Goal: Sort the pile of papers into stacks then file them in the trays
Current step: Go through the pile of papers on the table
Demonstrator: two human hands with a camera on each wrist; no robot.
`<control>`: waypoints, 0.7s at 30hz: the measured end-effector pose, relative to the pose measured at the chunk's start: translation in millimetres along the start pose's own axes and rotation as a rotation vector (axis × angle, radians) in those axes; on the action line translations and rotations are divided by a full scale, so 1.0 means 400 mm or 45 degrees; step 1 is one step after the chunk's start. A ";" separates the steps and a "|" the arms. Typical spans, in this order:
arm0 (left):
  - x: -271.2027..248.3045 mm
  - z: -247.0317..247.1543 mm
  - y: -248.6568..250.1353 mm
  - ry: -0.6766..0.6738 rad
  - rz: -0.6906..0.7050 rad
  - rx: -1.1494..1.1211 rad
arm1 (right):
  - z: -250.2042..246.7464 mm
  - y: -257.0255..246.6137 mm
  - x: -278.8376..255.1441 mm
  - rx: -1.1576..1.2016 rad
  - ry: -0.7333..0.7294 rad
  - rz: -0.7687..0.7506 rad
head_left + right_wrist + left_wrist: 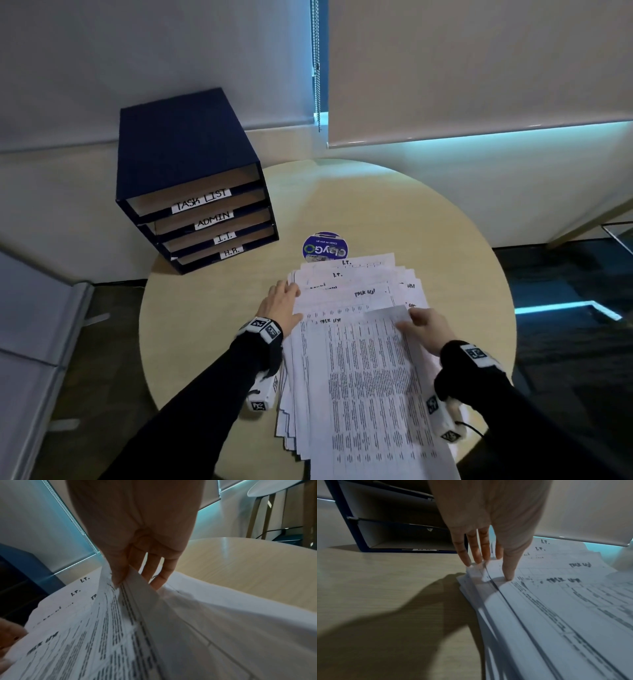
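At the top sheet's (373,377) far right corner, the right hand (426,329) pinches and lifts it off the fanned paper pile (346,294) on the round table (212,329). Left hand (282,306), fingers (509,569) straight, presses the pile's left edge. Labelled trays (205,212) stand far left.

The pile of papers (356,342) lies on the round table (212,325), near its front; the trays (191,181) stand behind-left, a round sticker (323,247) just behind the pile
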State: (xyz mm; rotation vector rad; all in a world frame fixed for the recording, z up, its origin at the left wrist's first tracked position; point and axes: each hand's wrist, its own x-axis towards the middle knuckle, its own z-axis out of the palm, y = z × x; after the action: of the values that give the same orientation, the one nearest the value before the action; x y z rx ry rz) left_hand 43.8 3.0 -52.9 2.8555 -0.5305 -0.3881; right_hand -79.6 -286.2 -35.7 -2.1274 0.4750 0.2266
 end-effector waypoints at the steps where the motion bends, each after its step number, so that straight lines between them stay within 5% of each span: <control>1: 0.001 0.001 0.000 -0.002 -0.013 -0.006 | 0.002 0.002 0.003 -0.011 0.011 0.001; 9: 0.017 -0.031 0.007 0.019 -0.001 -0.100 | 0.030 -0.019 0.020 -0.003 0.063 0.066; 16: 0.001 -0.040 -0.006 0.038 0.192 0.158 | 0.029 -0.042 0.038 -0.147 0.063 0.021; 21: -0.026 -0.037 -0.022 0.314 0.357 0.079 | 0.029 -0.037 0.047 -0.160 0.045 0.064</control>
State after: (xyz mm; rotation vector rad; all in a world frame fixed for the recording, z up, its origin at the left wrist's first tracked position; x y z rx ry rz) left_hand 41.7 17.4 -38.8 2.7741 -0.8884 0.0291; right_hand -56.1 -273.7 -37.3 -2.2467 0.5477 0.2538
